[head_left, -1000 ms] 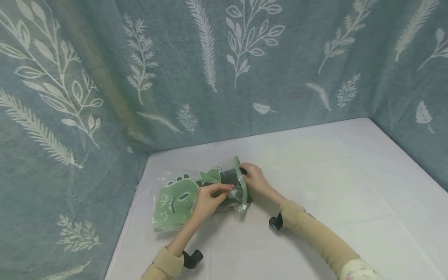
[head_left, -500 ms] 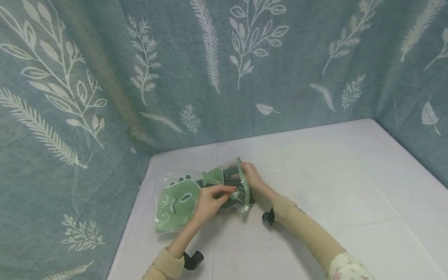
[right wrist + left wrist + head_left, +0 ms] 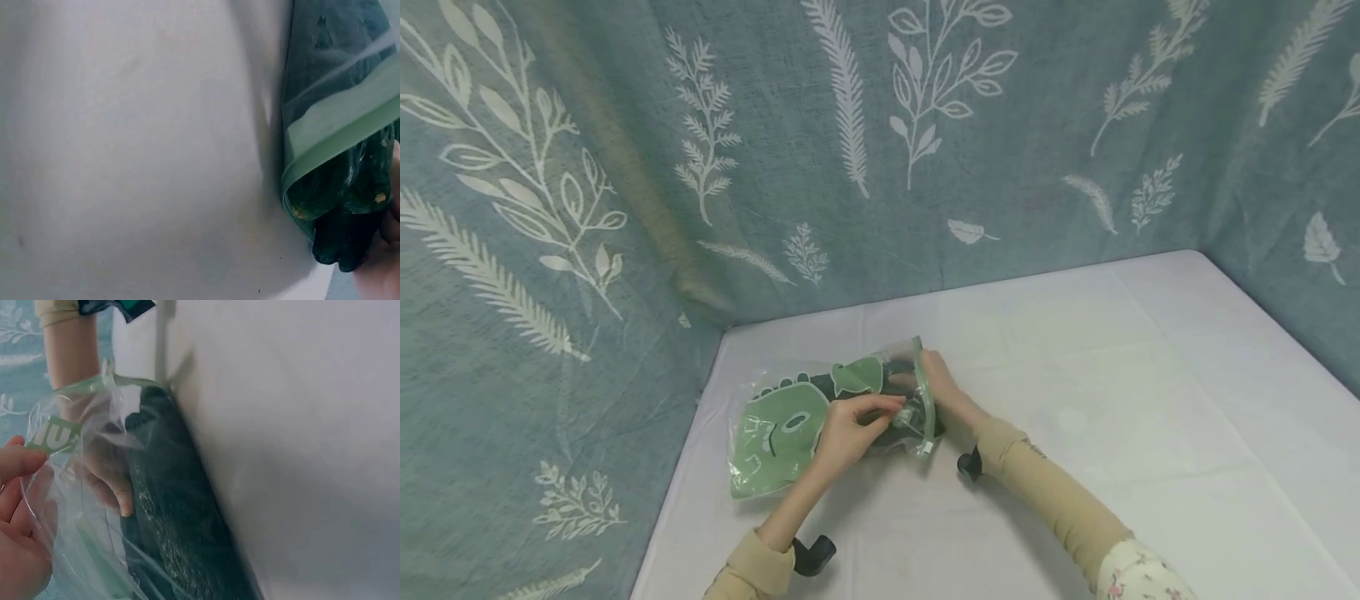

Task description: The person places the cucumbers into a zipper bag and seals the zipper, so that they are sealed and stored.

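A clear zip bag (image 3: 782, 437) printed with a green cartoon face lies at the table's left, its green-rimmed mouth open to the right. Inside it are long dark green cucumbers (image 3: 350, 231), whose ends show at the mouth in the right wrist view. My left hand (image 3: 850, 425) pinches the bag's film near the mouth between thumb and fingers, as the left wrist view (image 3: 22, 512) also shows. Through the mouth reaches my right hand (image 3: 932, 379), its fingers extended inside the bag along the cucumbers. The bag's film partly blurs those fingers.
A white cloth covers the table (image 3: 1075, 400). Blue-green leaf-patterned curtains (image 3: 880, 167) hang behind it and along both sides. Black camera mounts (image 3: 814, 556) sit on both wrists, close above the table.
My right hand has slid leftward, deeper into the bag along the cucumbers. The left hand keeps its pinch on the film in nearly the same place.
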Motion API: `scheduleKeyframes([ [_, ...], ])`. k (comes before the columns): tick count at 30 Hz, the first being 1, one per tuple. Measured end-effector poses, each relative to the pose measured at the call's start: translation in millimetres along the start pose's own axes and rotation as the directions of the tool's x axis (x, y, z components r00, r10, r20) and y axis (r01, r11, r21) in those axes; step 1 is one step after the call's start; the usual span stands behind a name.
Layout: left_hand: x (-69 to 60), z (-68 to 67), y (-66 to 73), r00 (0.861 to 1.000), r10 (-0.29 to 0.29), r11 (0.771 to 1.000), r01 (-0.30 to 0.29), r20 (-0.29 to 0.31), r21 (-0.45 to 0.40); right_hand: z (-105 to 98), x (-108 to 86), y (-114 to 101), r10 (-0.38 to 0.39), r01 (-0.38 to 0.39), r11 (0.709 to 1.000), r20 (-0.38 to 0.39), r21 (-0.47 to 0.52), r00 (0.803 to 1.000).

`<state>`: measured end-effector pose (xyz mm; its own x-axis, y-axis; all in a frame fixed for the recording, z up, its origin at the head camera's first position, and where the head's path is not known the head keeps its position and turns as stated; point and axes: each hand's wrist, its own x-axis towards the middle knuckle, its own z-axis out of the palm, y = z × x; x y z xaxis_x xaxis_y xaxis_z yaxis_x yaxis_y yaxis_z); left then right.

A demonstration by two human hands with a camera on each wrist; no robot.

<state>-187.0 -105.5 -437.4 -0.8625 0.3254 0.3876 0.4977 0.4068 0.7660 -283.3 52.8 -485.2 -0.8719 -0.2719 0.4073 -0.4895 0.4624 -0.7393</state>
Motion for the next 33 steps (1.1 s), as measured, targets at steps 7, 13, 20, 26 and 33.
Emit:
scheduleKeyframes([
  [7, 2.6, -0.1, -8.6, 0.997, 0.057, 0.984, -0.065, 0.049, 0.165, -1.0, 2.6, 13.7, 0.007, -0.004, 0.999, 0.043, -0.049, 0.999],
  [13, 2.5, -1.7, -14.9, 0.996, 0.063, 0.976, -0.074, 0.057, 0.205, -3.2, 9.1, 31.0, 0.046, -0.042, 0.998, 0.135, -0.035, 0.990],
  [20, 2.3, -1.0, -16.3, 0.990, 0.103, 0.950, -0.127, 0.097, 0.286, -9.7, 8.0, 23.8, 0.125, -0.109, 0.988, 0.169, -0.106, 0.978],
  [26, 0.7, -1.4, -14.5, 0.983, 0.112, 0.919, -0.157, 0.143, 0.361, -21.8, 6.2, 23.6, 0.116, -0.096, 0.988, 0.176, -0.119, 0.978],
  [33, -1.9, -1.5, -11.9, 0.970, 0.143, 0.867, -0.218, 0.194, 0.449, -40.1, 6.0, 28.4, 0.105, -0.084, 0.988, 0.163, -0.126, 0.981],
])
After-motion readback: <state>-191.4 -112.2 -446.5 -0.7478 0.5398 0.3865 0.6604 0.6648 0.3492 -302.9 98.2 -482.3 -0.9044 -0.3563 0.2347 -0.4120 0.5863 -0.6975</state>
